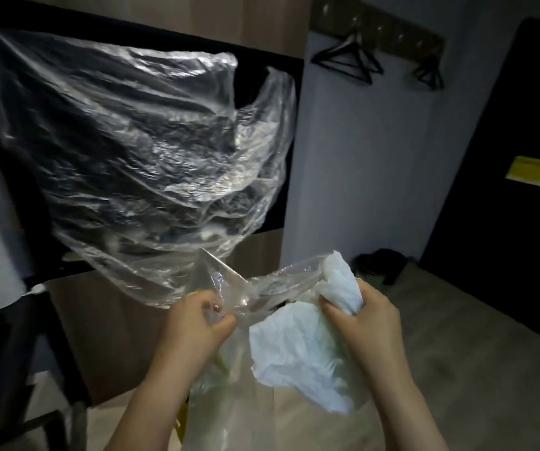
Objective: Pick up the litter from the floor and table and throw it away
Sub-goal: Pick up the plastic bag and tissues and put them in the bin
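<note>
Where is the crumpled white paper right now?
In the head view, low and right of centre, the right hand grips the crumpled white paper at the mouth of the clear plastic bag that the left hand pinches.

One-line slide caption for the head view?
Left hand grips a clear plastic bag; right hand grips crumpled white paper at its mouth.

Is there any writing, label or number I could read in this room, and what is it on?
Yellow notice on the dark door: print too blurred to read.
Clear plastic bag: no writing shows.
White crumpled paper: no writing shows.
Nothing here is legible.
</note>
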{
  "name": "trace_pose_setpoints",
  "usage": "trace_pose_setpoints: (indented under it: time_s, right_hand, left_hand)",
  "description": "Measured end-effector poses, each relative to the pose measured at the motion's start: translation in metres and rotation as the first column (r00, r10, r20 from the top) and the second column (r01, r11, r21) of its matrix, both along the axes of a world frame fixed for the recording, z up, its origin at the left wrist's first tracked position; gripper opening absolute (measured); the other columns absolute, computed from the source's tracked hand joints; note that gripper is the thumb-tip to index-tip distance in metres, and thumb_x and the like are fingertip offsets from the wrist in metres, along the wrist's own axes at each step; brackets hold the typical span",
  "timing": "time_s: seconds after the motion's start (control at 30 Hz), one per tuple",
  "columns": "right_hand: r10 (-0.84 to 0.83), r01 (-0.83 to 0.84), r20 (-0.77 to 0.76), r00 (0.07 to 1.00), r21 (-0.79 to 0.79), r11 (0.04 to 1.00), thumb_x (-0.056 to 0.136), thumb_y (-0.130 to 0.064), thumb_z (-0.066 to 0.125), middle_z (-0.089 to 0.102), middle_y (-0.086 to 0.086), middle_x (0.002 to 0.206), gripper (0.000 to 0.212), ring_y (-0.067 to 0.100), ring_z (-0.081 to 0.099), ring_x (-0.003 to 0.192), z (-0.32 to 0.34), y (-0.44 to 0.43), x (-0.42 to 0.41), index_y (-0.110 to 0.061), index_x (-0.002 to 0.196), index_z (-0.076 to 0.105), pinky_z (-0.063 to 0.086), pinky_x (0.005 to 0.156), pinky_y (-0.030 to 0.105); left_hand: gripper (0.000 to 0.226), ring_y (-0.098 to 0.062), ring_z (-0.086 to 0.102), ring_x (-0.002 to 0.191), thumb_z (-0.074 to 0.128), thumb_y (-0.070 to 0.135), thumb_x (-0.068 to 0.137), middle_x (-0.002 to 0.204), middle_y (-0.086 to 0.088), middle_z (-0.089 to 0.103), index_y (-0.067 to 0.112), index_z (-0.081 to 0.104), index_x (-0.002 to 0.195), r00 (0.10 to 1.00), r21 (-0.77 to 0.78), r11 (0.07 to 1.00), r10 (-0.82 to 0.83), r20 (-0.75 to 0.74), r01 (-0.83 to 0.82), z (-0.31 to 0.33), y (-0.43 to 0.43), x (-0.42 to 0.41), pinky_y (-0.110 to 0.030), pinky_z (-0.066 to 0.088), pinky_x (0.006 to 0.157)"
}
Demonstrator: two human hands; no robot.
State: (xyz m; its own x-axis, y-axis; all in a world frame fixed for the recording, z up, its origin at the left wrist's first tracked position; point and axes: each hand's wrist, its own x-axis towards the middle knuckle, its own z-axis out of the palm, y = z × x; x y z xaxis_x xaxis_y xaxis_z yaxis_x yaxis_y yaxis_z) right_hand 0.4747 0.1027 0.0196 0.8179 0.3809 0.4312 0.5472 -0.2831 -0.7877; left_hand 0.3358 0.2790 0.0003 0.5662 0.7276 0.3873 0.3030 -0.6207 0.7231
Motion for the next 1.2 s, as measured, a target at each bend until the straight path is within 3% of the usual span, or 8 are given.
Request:
trace_pose_setpoints:
  time_s: [0.17,0.5,0.87,1.07,1.2]
  right_hand:
    - [-0.186,0.182,-0.096,0.978,-0.053,0.982,0.079,-0.025,0.060,0.057,0.004,0.069,0.019,0.022,0.054,0.065,-0.026,-0.046,0.077,-0.012,0.068,0.052,0.045,0.057,0.037]
    - [-0.473,0.433,-0.185,0.861,-0.219,0.874,0.079,-0.026,0.058,0.062,0.005,0.070,0.018,0.023,0.059,0.068,-0.073,-0.046,0.230,-0.011,0.070,0.056,0.049,0.059,0.038]
    - [-0.601,0.540,-0.233,0.764,-0.279,0.794,0.077,-0.028,0.062,0.062,0.001,0.070,0.016,0.019,0.059,0.065,-0.075,0.017,0.391,-0.015,0.069,0.057,0.049,0.058,0.035]
    - [-0.601,0.534,-0.289,0.745,-0.282,0.797,0.076,-0.029,0.065,0.064,0.001,0.073,0.014,0.021,0.062,0.068,-0.094,0.027,0.489,-0.016,0.073,0.061,0.053,0.063,0.039]
    - [-0.590,0.533,-0.313,0.744,-0.255,0.807,0.078,-0.033,0.061,0.064,0.000,0.073,0.017,0.017,0.062,0.067,-0.102,0.030,0.569,-0.017,0.072,0.060,0.051,0.060,0.033]
  left_hand:
    - [0.013,-0.023,0.059,0.068,0.070,0.017,0.070,0.065,-0.006,0.062,0.011,0.062,0.062,0.978,-0.088,0.983,-0.174,-0.118,0.164,-0.020,-0.028,0.103,-0.030,0.042,0.059]
    - [0.015,-0.018,0.056,0.060,0.070,0.016,0.068,0.061,-0.007,0.062,0.013,0.060,0.058,0.887,-0.206,0.901,-0.419,-0.195,0.381,-0.080,0.002,0.306,-0.029,0.041,0.056]
    - [0.012,-0.016,0.057,0.067,0.070,0.022,0.069,0.065,0.003,0.060,0.017,0.062,0.061,0.794,-0.287,0.824,-0.556,-0.245,0.489,-0.094,0.069,0.500,-0.026,0.038,0.056]
    - [0.023,-0.006,0.046,0.048,0.070,0.022,0.070,0.048,0.006,0.048,0.021,0.055,0.052,0.764,-0.276,0.812,-0.580,-0.282,0.514,-0.106,0.083,0.603,-0.016,0.031,0.043]
    - [0.022,-0.003,0.047,0.047,0.071,0.019,0.068,0.049,0.007,0.050,0.020,0.055,0.053,0.724,-0.277,0.785,-0.618,-0.306,0.553,-0.109,0.083,0.682,-0.013,0.032,0.043]
